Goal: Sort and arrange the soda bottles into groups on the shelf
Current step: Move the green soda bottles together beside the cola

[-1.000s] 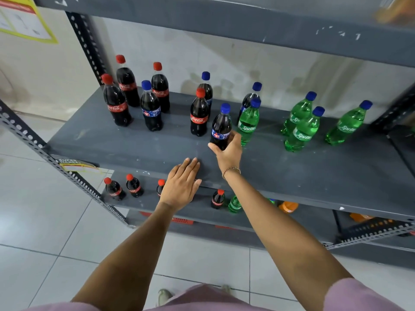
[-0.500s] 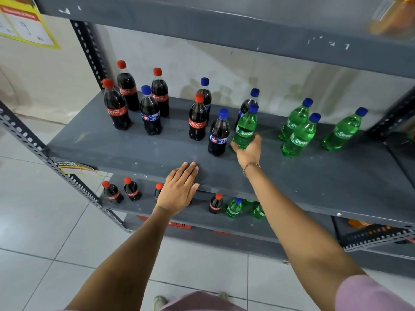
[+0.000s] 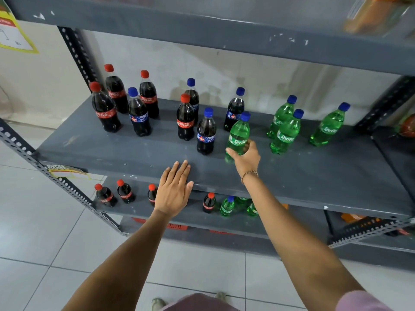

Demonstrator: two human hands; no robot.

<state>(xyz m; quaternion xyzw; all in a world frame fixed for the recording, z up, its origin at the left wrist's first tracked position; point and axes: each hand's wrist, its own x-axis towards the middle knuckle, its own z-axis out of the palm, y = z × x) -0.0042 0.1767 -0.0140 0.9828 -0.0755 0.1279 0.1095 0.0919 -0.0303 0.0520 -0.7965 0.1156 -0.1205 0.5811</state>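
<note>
My right hand (image 3: 244,157) grips the lower body of a green Sprite bottle (image 3: 238,134) with a blue cap, standing mid-shelf. Just left of it stands a dark blue-capped cola bottle (image 3: 206,132), then a red-capped Coca-Cola bottle (image 3: 185,118). Three more Sprite bottles (image 3: 286,133) stand to the right. Three Coca-Cola bottles (image 3: 103,108) and one blue-capped cola (image 3: 138,113) cluster at the left. My left hand (image 3: 174,187) lies flat and empty on the grey shelf's (image 3: 314,176) front edge.
Two more blue-capped colas (image 3: 234,110) stand near the back wall. The lower shelf (image 3: 143,212) holds small Coca-Cola and Sprite bottles. An upper shelf (image 3: 224,30) hangs overhead. Perforated metal posts (image 3: 56,178) frame the shelving. Tiled floor lies below.
My right hand left the blue-capped cola bottle, moved right and closed around the green Sprite bottle. My left hand stayed flat on the shelf edge.
</note>
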